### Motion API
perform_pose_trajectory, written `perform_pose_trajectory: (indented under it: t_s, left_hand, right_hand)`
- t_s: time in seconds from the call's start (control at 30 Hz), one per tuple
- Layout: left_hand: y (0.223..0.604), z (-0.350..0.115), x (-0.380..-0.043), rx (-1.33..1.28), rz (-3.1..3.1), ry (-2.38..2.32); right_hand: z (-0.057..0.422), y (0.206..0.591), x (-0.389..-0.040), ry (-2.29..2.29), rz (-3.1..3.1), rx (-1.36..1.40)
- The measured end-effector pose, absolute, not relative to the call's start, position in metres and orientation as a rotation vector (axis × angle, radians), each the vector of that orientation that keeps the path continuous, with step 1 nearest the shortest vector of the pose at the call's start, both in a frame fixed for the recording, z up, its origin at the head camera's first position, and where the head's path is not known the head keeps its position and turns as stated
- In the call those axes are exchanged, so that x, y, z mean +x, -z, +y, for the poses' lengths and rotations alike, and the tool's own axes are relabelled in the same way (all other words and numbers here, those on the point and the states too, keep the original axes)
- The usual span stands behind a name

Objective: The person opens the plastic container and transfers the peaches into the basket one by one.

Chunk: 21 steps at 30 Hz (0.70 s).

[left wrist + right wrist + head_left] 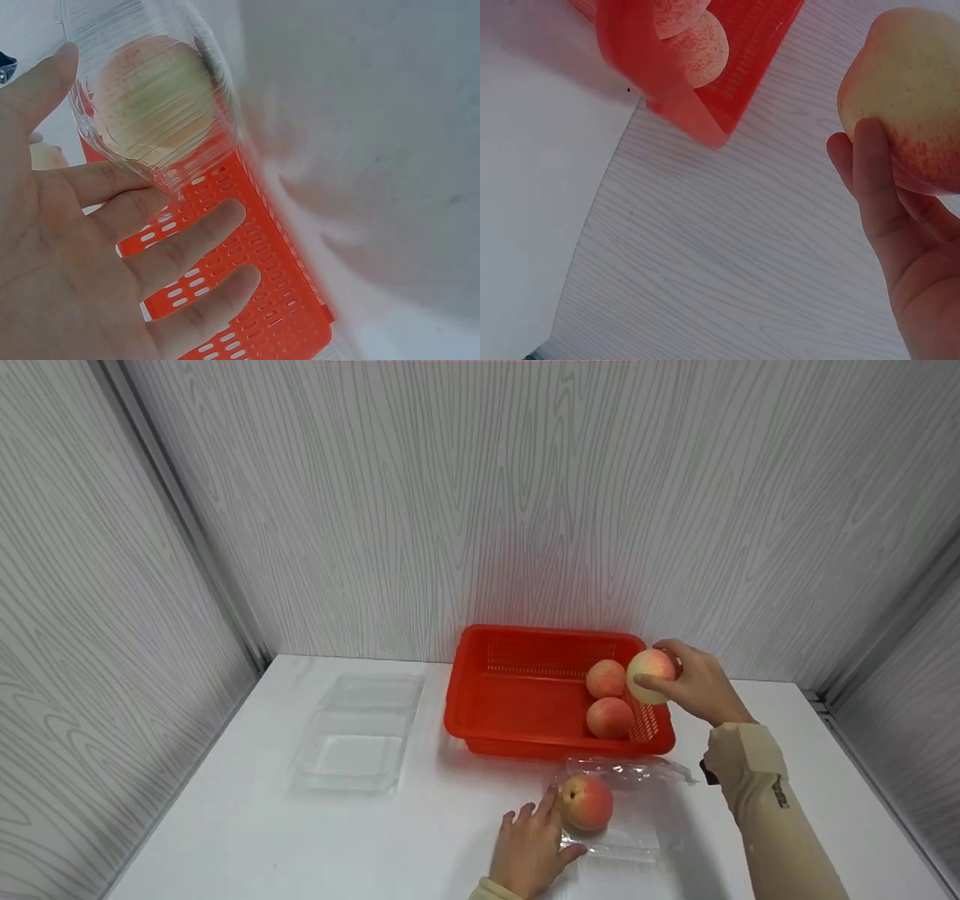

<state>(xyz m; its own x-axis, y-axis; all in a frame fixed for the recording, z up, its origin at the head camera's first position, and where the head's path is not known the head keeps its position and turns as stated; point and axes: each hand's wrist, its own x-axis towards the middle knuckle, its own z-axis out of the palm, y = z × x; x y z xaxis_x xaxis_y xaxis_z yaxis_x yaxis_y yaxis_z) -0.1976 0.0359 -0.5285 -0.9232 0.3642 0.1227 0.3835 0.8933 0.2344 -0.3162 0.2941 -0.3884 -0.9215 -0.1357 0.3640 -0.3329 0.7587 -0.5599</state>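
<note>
My right hand grips a pale yellow and pink peach above the right end of the red basket. In the right wrist view the fingers and thumb curl round this peach. Two more peaches lie at the basket's right side. Below the basket, a clear plastic box holds one peach in its left part. My left hand rests at the box's left edge, its fingers spread and touching the clear wall, as the left wrist view also shows.
A second clear plastic box lies unfolded on the white table at the left, with nothing inside. Grey wood-grain panels stand behind and on both sides. The basket is close to the back panel.
</note>
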Motion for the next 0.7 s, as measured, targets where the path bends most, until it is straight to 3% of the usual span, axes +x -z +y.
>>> perform_pose_trajectory:
  t_s: [0.7]
  left_hand:
    - [0.53, 0.034, -0.195, -0.586, -2.976, 0.387]
  right_hand:
    - [0.276, 0.384, -0.341, -0.945, -2.76, 0.398]
